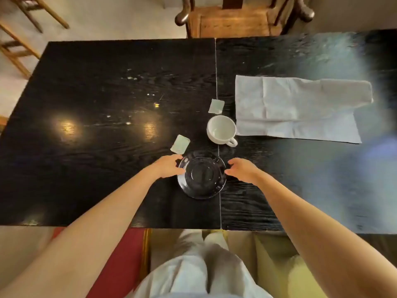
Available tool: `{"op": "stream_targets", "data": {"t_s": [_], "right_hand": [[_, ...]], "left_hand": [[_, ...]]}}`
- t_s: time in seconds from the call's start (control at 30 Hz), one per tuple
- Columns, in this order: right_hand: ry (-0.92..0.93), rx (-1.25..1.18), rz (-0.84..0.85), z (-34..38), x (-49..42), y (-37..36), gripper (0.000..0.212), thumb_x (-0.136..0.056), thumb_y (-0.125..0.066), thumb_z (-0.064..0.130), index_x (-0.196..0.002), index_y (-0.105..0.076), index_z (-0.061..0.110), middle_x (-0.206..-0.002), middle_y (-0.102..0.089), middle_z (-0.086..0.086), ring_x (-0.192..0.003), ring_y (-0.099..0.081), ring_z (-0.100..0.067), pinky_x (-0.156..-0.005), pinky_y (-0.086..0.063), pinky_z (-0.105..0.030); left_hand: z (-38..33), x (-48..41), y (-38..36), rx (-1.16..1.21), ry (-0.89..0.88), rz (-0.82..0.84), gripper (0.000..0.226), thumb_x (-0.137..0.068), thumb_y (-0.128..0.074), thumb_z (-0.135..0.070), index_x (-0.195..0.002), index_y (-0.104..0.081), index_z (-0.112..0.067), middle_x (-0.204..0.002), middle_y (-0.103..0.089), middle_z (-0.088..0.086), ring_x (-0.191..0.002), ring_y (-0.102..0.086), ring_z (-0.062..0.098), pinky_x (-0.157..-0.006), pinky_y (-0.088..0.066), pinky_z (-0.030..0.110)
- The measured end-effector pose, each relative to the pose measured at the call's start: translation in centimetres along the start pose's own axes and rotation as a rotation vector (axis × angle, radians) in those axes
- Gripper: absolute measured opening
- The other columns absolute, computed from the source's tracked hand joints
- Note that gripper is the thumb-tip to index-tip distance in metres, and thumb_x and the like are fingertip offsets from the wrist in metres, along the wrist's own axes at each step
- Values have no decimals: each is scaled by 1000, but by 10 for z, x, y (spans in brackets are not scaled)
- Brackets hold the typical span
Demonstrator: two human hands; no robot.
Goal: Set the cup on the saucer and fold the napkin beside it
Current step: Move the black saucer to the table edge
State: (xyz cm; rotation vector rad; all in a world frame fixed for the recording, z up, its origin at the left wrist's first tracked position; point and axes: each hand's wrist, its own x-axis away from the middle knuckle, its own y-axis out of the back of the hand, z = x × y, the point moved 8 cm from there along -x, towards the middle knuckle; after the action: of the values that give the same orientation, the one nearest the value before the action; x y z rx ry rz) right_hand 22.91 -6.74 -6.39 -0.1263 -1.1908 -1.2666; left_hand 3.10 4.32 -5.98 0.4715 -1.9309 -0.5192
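A clear glass saucer (pixel 201 191) lies on the black table (pixel 96 147) near its front edge. My left hand (pixel 168 166) touches the saucer's left rim and my right hand (pixel 243 169) is at its right rim, fingers curled toward it. An empty white cup (pixel 221 130) stands upright on the table just beyond the saucer, handle pointing to the near right. A white paper napkin (pixel 298 108) lies spread out and partly unfolded to the right of the cup, its near left corner close to the cup.
Two small pale packets lie on the table: one (pixel 180 144) left of the cup, one (pixel 216 106) beyond it. A wooden chair (pixel 234 20) stands at the far side, another (pixel 19 39) at the far left. The table has a seam down its middle.
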Motion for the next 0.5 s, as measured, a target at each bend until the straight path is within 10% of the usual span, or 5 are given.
{"op": "stream_targets", "data": {"t_s": [0.27, 0.5], "right_hand": [[4, -275, -43, 6, -4, -15, 37, -83, -60, 3, -120, -55, 5, -82, -57, 0, -83, -61, -23, -83, -57, -39], [-101, -557, -42, -4, -5, -24, 33, -83, -57, -7, -114, -59, 3, -78, -61, -4, -77, -65, -20, -75, -60, -32]], "left_hand": [[18, -8, -28, 503, 66, 47, 53, -81, -64, 0, -128, -41, -11, -112, -59, 16, -93, -63, 24, -70, -60, 37], [24, -11, -29, 631, 76, 55, 42, -82, -62, 6, -119, -47, -9, -110, -61, 15, -84, -64, 19, -58, -59, 28]]}}
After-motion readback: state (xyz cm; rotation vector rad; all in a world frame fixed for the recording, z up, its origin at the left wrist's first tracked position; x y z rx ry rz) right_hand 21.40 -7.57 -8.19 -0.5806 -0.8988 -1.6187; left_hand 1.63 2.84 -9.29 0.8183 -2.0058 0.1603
